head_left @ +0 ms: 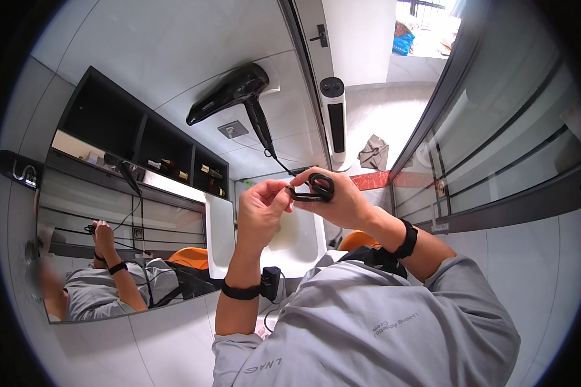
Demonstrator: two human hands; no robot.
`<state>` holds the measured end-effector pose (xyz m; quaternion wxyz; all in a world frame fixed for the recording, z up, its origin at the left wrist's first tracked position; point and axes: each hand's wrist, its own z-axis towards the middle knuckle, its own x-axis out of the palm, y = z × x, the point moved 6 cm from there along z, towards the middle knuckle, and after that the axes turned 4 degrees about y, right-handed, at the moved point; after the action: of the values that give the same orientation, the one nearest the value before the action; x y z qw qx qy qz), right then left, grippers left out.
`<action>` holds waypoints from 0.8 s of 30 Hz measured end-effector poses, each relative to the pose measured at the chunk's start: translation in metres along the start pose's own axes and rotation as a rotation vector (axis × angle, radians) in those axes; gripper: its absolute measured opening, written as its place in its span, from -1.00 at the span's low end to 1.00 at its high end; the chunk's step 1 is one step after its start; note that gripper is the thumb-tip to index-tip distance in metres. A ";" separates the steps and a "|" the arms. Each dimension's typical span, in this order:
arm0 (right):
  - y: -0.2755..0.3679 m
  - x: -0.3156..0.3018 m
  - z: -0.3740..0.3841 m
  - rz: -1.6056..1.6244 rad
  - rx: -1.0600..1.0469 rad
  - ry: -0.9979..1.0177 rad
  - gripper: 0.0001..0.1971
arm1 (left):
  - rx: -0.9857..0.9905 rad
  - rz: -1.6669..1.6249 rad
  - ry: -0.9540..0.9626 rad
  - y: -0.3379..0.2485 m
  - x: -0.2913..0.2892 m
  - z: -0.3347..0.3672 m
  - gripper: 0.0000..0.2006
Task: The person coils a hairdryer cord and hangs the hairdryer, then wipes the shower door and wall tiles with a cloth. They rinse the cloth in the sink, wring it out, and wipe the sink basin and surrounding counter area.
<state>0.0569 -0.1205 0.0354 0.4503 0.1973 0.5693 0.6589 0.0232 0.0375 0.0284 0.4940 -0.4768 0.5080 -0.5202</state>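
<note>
A black hair dryer (237, 92) hangs on the tiled wall ahead of me, its handle pointing down. From the handle, a black cord (283, 166) runs down to my hands. My right hand (342, 200) is closed on the looped bundle of this cord (321, 186), whose coils stick out past the fingers. Close beside it, my left hand (259, 208) pinches the cord between thumb and forefinger, fingertips almost touching those of the right. Just what part it pinches is hidden by the fingers. Both hands are above the white washbasin (313, 242).
On the left, a mirror (168, 226) sits below a dark open shelf (106, 116) with several small bottles. A wall socket (233, 129) is under the dryer. A white tower heater or fan (334, 122) stands by the doorway, a grey cloth (374, 153) beyond. Glass panels (497, 135) line the right.
</note>
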 end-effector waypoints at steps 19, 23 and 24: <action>0.008 0.018 -0.003 -0.633 0.087 0.370 -0.56 | -0.035 -0.134 0.004 0.011 -0.007 -0.011 -0.91; 0.012 0.020 -0.001 -0.736 0.087 0.396 -0.60 | -0.066 -0.234 0.043 0.011 -0.006 -0.013 -0.90; 0.013 0.020 0.000 -0.770 0.079 0.399 -0.61 | -0.145 -0.294 0.044 0.012 -0.004 -0.014 -0.89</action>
<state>0.0415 -0.1036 0.0420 0.5365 -0.1433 0.7020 0.4458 0.0097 0.0429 0.0155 0.3656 -0.5690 0.4796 -0.5591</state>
